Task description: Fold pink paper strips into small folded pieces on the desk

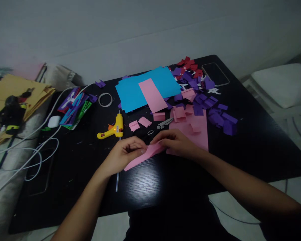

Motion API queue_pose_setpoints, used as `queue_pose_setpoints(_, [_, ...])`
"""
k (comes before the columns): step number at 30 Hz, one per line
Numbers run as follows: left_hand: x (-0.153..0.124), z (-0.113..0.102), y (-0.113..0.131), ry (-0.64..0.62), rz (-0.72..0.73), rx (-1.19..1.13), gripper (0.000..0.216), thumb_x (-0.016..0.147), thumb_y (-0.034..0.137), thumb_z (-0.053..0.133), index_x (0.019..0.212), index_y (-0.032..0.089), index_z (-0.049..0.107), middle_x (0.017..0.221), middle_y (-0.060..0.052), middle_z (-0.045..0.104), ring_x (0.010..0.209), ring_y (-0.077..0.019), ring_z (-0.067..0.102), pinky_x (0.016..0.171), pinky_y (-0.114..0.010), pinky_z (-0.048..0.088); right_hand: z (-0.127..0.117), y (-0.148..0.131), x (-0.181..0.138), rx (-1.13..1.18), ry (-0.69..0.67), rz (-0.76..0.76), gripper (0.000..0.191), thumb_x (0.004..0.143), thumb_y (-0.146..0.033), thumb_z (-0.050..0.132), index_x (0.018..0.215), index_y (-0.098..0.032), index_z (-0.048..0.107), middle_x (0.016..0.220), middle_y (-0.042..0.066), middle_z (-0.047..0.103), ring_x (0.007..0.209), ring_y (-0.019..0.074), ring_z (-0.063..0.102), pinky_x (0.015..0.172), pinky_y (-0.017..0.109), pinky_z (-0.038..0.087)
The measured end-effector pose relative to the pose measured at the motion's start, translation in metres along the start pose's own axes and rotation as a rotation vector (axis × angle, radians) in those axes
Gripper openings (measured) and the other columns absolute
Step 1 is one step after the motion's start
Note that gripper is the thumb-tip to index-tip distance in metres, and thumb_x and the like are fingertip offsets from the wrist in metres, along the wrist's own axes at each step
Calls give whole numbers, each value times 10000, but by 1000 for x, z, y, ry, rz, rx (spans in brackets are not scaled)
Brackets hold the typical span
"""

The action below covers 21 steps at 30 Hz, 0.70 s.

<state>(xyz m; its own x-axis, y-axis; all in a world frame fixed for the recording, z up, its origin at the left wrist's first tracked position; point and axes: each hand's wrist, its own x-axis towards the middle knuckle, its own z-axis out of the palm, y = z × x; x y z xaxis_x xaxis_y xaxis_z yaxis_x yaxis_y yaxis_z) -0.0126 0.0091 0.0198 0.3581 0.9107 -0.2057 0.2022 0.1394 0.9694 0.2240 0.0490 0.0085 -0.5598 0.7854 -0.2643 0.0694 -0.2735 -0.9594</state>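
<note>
Both my hands press on a long pink paper strip (142, 159) lying on the black table (253, 140) near its front edge. My left hand (125, 154) pinches the strip's left part with its fingers closed on the fold. My right hand (175, 142) holds the strip's right end, fingers curled over it. Just behind my hands lie black-handled scissors (155, 129), and a yellow glue gun (112, 130) sits to the left. A larger pink sheet (193, 132) lies under my right hand.
Blue sheets (145, 87) with a pink rectangle (153, 95) on top lie further back. Several folded purple, pink and red pieces (205, 103) pile at the right. A tape ring (105, 99), a phone (215, 74), white cables (37, 147) and coloured scraps (75, 108) also lie about.
</note>
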Motion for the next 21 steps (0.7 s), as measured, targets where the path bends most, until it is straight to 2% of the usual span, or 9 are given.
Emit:
queue_pose_setpoints(3, [0, -1, 1, -4, -4, 11, 90, 872, 231, 770, 925, 158, 773, 862, -57, 773, 773, -152, 697, 711, -253, 548, 0, -2, -1, 124, -50, 33, 194, 791, -254, 683, 932, -171, 788, 964, 55, 771, 801, 181, 718, 725, 304, 550])
queue_pose_setpoints(8, [-1, -1, 1, -20, -11, 13, 83, 885, 233, 753, 923, 164, 780, 886, -68, 788, 799, -170, 721, 735, -273, 567, 5, -2, -3, 19, -54, 84, 277, 781, -362, 839, 961, -160, 782, 830, 48, 769, 679, 158, 695, 655, 290, 554])
queue_pose_setpoints(15, [-2, -4, 7, -28, -31, 55, 167, 885, 305, 756, 973, 165, 732, 819, -40, 729, 696, -141, 639, 617, -232, 479, 5, 0, -3, -151, -28, -32, 126, 820, -288, 802, 901, -191, 807, 900, 55, 798, 867, 206, 733, 776, 317, 556])
queue_pose_setpoints(21, [-2, 3, 0, -78, -79, 157, 239, 923, 392, 713, 928, 168, 796, 825, -57, 747, 710, -161, 630, 601, -247, 440, 11, 3, -5, -159, -3, -43, 119, 833, -291, 784, 883, -184, 804, 879, 49, 794, 847, 203, 734, 770, 310, 547])
